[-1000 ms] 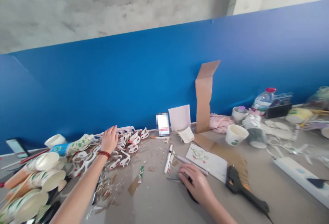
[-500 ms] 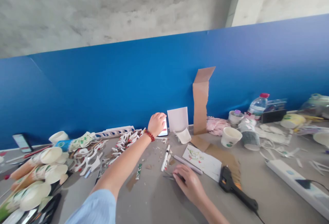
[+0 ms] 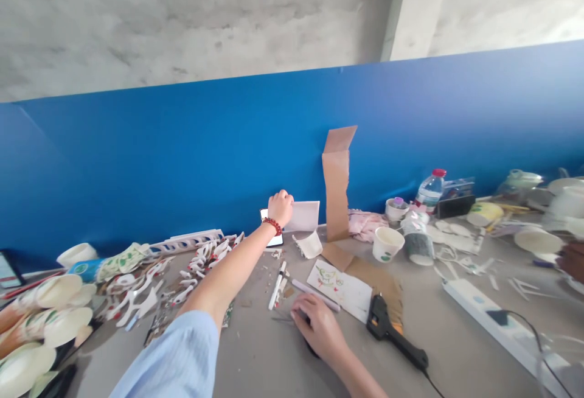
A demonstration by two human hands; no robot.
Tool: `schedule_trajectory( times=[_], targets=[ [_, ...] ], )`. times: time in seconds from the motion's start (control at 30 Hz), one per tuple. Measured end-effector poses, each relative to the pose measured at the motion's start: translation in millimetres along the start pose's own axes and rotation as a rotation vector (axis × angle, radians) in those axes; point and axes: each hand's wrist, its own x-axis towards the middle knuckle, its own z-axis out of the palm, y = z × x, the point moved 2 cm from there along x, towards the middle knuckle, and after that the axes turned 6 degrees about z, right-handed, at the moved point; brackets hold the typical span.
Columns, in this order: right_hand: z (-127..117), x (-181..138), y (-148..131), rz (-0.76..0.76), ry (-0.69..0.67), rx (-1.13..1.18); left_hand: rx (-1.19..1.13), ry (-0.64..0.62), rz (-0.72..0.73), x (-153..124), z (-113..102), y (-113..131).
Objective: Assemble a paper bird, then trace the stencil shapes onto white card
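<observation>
My left hand (image 3: 280, 206), with a red bead bracelet at the wrist, reaches to the back of the table and grips the top of a phone (image 3: 275, 240) propped against the blue wall (image 3: 182, 154). A white card (image 3: 305, 215) leans right beside it. My right hand (image 3: 319, 328) lies palm down near the front, over a dark object (image 3: 312, 350) that is mostly hidden. A thin metal tool tip (image 3: 281, 319) sticks out left of its fingers. A white marker (image 3: 277, 276) and a grey pen (image 3: 316, 295) lie just beyond.
A black glue gun (image 3: 387, 331) and a drawn-on paper (image 3: 340, 282) lie to the right. A cardboard strip (image 3: 336, 185) stands against the wall. Paper cups (image 3: 50, 319) and white cutouts (image 3: 201, 264) crowd the left. A cup (image 3: 387, 244), bottle (image 3: 429, 190) and power strip (image 3: 502, 325) sit right.
My left hand left the cutout pile, swung right to the phone at the wall and now grips its top. My right hand stayed in place. The view shifted right.
</observation>
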Motion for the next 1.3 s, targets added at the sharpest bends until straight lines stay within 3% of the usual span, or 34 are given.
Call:
schedule_trajectory(
  times=[0.1, 0.2, 0.3, 0.37, 0.47, 0.53, 0.67, 0.77, 0.97, 1.3],
  targets=[
    [-2, 1, 2, 0.003, -0.004, -0.025, -0.087, 0.021, -0.020, 2, -31, -2],
    [-3, 1, 4, -0.002, -0.010, -0.039, -0.163, 0.096, -0.056, -17, -79, -6],
    [-5, 2, 5, -0.010, -0.014, -0.034, -0.224, 0.156, -0.130, -66, -125, -11],
    [-6, 1, 7, -0.010, -0.001, -0.037, -0.287, 0.117, -0.205, -113, -144, -13],
    [-7, 0, 9, -0.016, 0.002, -0.066, -0.729, -0.216, -0.540, -193, -139, -14],
    [-5, -2, 8, -0.037, -0.041, -0.105, -0.853, -0.296, -0.730, -242, -129, -13],
    [4, -5, 2, -0.127, -0.185, -0.221, -0.852, -0.348, -0.801, -300, -108, -9],
    [6, -3, 1, -0.142, -0.194, -0.295, -0.866, -0.390, -0.784, -314, -96, -4],
    [-4, -1, 3, -0.051, -0.067, -0.373, -0.836, -0.466, -0.666, -310, -77, 12],
    [5, -53, -25, -0.150, -0.191, -0.345, -0.557, -0.426, -0.486, -314, -76, 34]
  ],
)
